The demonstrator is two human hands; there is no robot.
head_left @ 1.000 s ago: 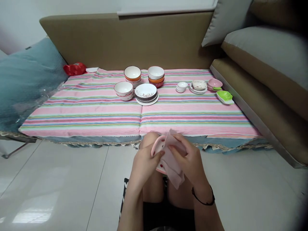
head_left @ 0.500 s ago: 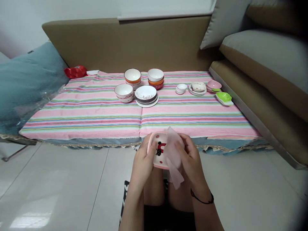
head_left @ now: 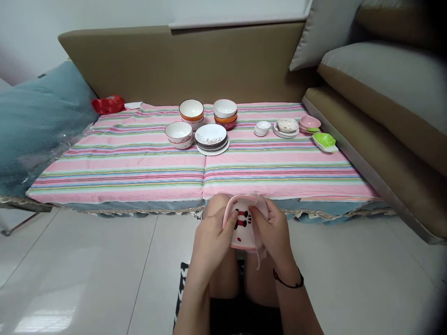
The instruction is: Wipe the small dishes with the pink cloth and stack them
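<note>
Pink dish is up over your knees, in front of the striped mat where bowls and plates stand in stacks. Your left hand grips its rim. Your right hand presses a thin wipe inside it. I think the wiping is partway done.

A home living room: a tan sofa with grey cushions at the upper right, a striped cloth over its seat, glossy floor tiles below.

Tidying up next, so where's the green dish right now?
Head view: the green dish sits far right on the striped cloth, beside the pink bowl.
</note>
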